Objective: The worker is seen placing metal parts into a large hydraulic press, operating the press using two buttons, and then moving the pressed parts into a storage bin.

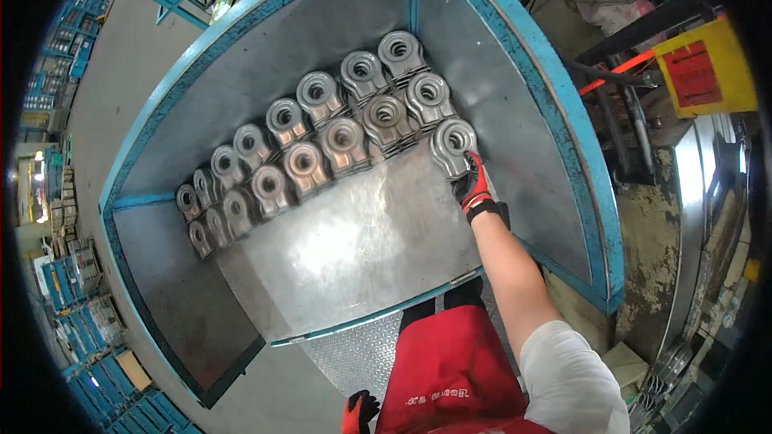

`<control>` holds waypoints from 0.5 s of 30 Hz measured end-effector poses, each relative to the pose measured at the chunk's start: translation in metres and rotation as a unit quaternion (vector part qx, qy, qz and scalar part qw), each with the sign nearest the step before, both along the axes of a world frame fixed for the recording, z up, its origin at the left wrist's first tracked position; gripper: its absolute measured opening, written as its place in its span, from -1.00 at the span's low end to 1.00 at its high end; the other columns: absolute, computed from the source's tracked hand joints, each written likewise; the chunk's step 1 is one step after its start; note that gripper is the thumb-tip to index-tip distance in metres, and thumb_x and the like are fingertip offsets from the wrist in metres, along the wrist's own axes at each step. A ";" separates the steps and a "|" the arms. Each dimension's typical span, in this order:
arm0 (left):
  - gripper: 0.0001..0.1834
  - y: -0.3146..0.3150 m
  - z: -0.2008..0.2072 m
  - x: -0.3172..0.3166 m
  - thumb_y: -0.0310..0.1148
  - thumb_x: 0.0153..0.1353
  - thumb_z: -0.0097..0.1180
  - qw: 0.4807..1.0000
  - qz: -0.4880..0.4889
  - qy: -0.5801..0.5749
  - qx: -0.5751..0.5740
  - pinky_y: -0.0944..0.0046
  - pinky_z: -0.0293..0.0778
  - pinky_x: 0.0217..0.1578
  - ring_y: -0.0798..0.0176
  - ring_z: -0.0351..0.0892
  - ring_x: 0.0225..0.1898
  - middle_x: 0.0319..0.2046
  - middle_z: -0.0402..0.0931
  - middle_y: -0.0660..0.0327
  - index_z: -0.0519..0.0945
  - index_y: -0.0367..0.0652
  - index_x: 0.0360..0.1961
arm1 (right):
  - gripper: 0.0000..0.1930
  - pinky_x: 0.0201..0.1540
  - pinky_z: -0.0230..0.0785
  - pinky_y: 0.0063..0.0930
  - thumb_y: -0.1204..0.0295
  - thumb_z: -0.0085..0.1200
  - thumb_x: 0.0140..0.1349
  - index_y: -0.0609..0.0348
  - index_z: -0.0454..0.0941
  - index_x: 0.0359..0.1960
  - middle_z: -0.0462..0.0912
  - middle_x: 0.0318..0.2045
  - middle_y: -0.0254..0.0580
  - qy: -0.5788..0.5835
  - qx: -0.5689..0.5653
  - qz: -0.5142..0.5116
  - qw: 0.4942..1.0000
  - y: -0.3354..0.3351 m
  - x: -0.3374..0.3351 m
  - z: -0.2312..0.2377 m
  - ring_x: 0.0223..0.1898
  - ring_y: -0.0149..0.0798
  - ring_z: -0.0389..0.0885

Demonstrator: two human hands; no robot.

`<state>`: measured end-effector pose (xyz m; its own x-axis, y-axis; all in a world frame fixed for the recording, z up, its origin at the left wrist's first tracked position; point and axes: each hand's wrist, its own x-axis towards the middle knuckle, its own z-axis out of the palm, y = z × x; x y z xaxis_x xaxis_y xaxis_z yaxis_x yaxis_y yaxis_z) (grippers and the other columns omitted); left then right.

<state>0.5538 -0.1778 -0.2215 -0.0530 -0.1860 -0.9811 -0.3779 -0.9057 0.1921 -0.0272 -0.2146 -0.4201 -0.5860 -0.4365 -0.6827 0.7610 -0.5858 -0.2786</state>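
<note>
My right hand (474, 186), in a red and black glove, reaches to the near right end of the rows. Its fingers are closed on the near edge of a ring-shaped stamped metal part (444, 141), which rests on the bin floor. More such parts, such as a coppery one (304, 162) and a grey one (315, 90), stand stacked in rows along the back of the bin. My left hand (362, 411), gloved alike, hangs low beside my red apron (450, 362). Its fingers are loosely bent and apart, with nothing seen in them.
A blue-rimmed metal bin (527, 56) surrounds the parts, with high walls at the back and sides. At its front lies a bare sheet-metal floor (362, 265). Tread plate (362, 354) lies below. A yellow and red panel (704, 68) and machinery stand at the right.
</note>
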 end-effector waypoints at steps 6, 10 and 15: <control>-0.54 -0.016 0.033 -0.050 -0.12 0.12 -0.05 0.997 -0.070 0.001 -0.027 0.26 0.40 -0.22 0.23 0.45 -0.25 -0.23 0.42 0.13 0.30 -0.10 0.01 | -0.66 0.01 0.25 -0.40 0.31 -0.03 0.06 0.21 0.42 -0.13 0.51 -0.18 -0.21 -0.021 0.072 -0.015 0.997 0.007 -0.021 -0.031 -0.14 -0.25 0.46; -0.65 -0.044 0.064 -0.098 -0.27 0.13 -0.03 0.996 -0.045 0.014 -0.080 0.22 0.44 -0.25 0.17 0.47 -0.31 -0.29 0.43 0.09 0.33 -0.21 -0.10 | -0.75 -0.30 0.23 -0.55 0.22 -0.03 0.06 0.05 0.47 -0.27 0.53 -0.36 -0.34 0.013 0.185 0.030 0.982 -0.006 0.014 0.036 -0.38 -0.37 0.43; -0.64 -0.073 0.086 -0.172 -0.27 0.15 -0.07 0.961 -0.198 0.169 -0.095 0.25 0.44 -0.23 0.18 0.48 -0.25 -0.25 0.41 0.08 0.32 -0.22 -0.07 | -0.75 -0.24 0.33 -0.46 0.22 -0.15 0.15 0.07 0.44 -0.26 0.55 -0.37 -0.25 0.035 0.019 0.123 0.992 0.087 0.079 0.134 -0.31 -0.32 0.51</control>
